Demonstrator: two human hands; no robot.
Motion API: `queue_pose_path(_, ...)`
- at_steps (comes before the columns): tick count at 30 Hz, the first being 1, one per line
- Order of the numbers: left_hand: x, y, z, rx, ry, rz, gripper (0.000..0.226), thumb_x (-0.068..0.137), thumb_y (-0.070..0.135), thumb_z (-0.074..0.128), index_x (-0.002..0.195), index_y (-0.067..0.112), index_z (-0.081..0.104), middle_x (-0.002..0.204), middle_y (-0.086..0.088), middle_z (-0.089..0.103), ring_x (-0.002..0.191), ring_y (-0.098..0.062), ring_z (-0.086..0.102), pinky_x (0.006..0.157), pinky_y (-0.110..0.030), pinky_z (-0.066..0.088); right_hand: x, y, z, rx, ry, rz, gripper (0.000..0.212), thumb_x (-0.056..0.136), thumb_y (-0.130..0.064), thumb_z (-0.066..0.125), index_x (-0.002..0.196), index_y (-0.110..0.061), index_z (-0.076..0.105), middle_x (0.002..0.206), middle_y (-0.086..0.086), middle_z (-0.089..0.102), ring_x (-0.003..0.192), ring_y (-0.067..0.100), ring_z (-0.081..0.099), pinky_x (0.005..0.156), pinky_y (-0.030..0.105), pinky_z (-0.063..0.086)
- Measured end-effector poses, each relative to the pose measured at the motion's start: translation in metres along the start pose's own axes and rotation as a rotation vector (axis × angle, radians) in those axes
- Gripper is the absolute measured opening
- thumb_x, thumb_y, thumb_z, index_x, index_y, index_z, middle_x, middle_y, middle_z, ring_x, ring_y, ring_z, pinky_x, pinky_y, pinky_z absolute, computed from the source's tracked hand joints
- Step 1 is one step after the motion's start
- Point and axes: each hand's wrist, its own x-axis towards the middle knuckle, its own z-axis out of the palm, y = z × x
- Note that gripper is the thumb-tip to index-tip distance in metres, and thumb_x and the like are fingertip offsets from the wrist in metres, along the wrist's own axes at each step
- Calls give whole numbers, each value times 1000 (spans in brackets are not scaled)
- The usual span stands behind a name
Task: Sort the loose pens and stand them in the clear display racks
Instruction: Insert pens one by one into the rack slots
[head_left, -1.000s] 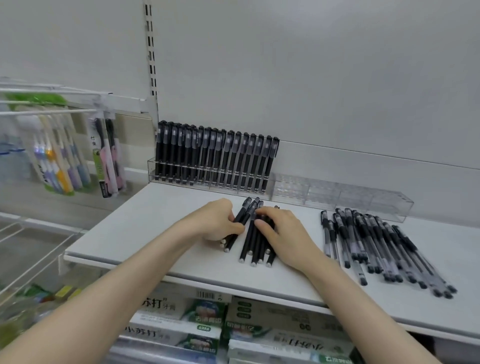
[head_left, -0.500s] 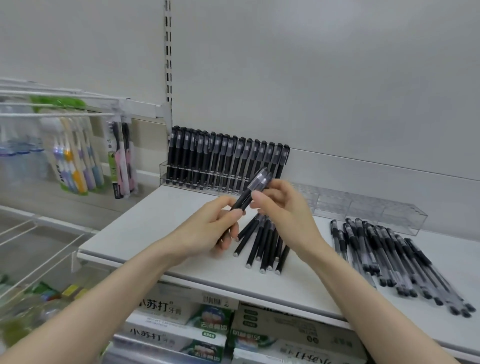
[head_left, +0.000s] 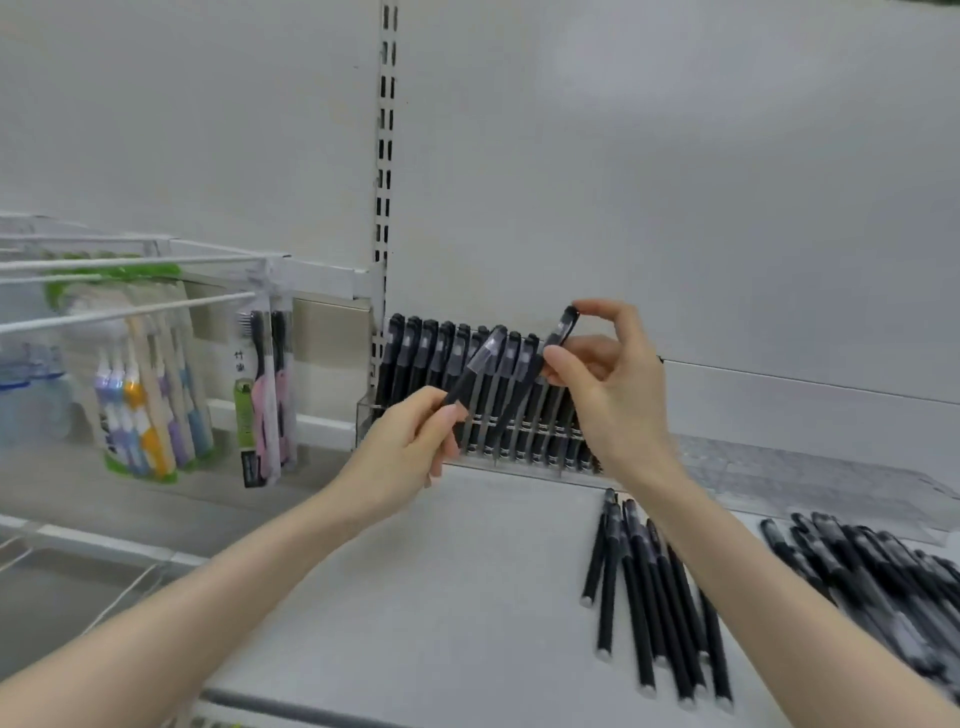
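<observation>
- Pens: the loose black pens (head_left: 641, 587) lie on the shelf (head_left: 441, 571) at 5 o'clock from your hands. Half a second ago they sat directly under them.
- Your left hand (head_left: 405, 447) grips the left pen (head_left: 480, 364) by its barrel, cap tilted toward 1 o'clock. It has risen from just above the pile to the front of the filled rack (head_left: 366, 415).
- Your right hand (head_left: 618, 400) pinches the right pen (head_left: 563, 330) at its cap between forefinger and thumb, the other fingers loosely spread. This pen slants down toward 7 o'clock across the racked pens (head_left: 426, 358).
- Before, both hands met over one spot; now they are apart, each with its own pen.
- The racked pens stand in a tight row at 12 o'clock. Your right hand hides the row's right end.
- The second rack (head_left: 789, 470) lies at 3 o'clock of the first.
- The clear-barrelled pens (head_left: 857, 561) lie fanned at 4 o'clock, as before.
- Toothbrush packs (head_left: 140, 410) hang at 9 o'clock.
</observation>
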Motion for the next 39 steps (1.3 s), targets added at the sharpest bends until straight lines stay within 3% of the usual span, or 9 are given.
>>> queue_pose_path(4, 22, -25, -2, -88, 86, -4, 25, 98, 29, 44, 95, 5, 51, 53, 12, 35, 51, -11, 30, 50, -26, 26, 18, 11, 20, -120, 91, -54, 36, 88, -8, 63, 108, -33, 48, 85, 3, 66, 81, 22, 68, 78, 37, 56)
queue_pose_path(7, 27, -39, 1, -160, 126, -2, 24, 99, 30, 40, 94, 13, 57, 52, 15, 36, 51, -9, 32, 53, -29, 25, 23, 17, 30, -140, 113, -51, 36, 88, -6, 64, 110, -30, 48, 85, 0, 63, 82, 22, 68, 77, 32, 56)
queue_pose_path(11, 21, -48, -2, -214, 99, 100, 19, 101, 22, 38, 94, 24, 56, 57, 12, 38, 57, -8, 34, 58, -32, 29, 26, 24, 42, -157, 103, -29, 38, 87, -7, 66, 106, -35, 51, 82, -3, 62, 75, 22, 68, 78, 41, 57)
queue_pose_path(17, 21, -59, -8, -256, 102, 135, 5, 89, 41, 44, 88, 41, 49, 58, 8, 36, 56, -14, 30, 57, -38, 27, 21, 35, 49, -205, -29, -2, 33, 87, -3, 65, 107, -27, 55, 79, 4, 65, 73, 15, 69, 77, 32, 58)
queue_pose_path(22, 22, -59, -6, -240, 75, 136, 20, 91, 40, 38, 97, 32, 55, 58, 13, 37, 55, -10, 31, 56, -34, 26, 23, 37, 48, -320, -121, -3, 33, 88, -4, 64, 114, -22, 54, 79, -3, 66, 71, 13, 68, 76, 32, 57)
queue_pose_path(29, 18, -56, -5, -249, 30, 164, 8, 99, 21, 44, 99, 28, 49, 58, 10, 41, 58, -11, 34, 57, -33, 30, 19, 32, 43, -440, -163, -3, 26, 91, -16, 63, 116, -18, 56, 76, 2, 68, 69, 15, 67, 75, 38, 56)
queue_pose_path(34, 14, -51, -4, -226, -50, 193, 13, 96, 15, 51, 99, 27, 51, 60, 8, 44, 57, -6, 43, 56, -17, 35, 6, 15, 39, -30, -179, 145, 18, 87, -18, 67, 104, -16, 60, 78, 2, 74, 74, 16, 71, 73, 32, 58)
queue_pose_path(37, 11, -47, -3, -220, -85, 170, 16, 94, 14, 54, 102, 28, 53, 71, -6, 52, 55, -5, 49, 54, -16, 37, 5, 14, 40, 119, -177, 181, 18, 87, -3, 64, 100, -14, 58, 74, -1, 74, 71, 20, 72, 69, 30, 58)
queue_pose_path(39, 10, -45, -2, -231, -120, 156, 21, 95, 12, 51, 107, 30, 53, 77, -5, 58, 55, -8, 52, 50, -20, 40, 5, 15, 38, 169, -159, 199, 20, 88, 2, 61, 103, -11, 58, 72, 0, 73, 70, 20, 71, 67, 28, 58)
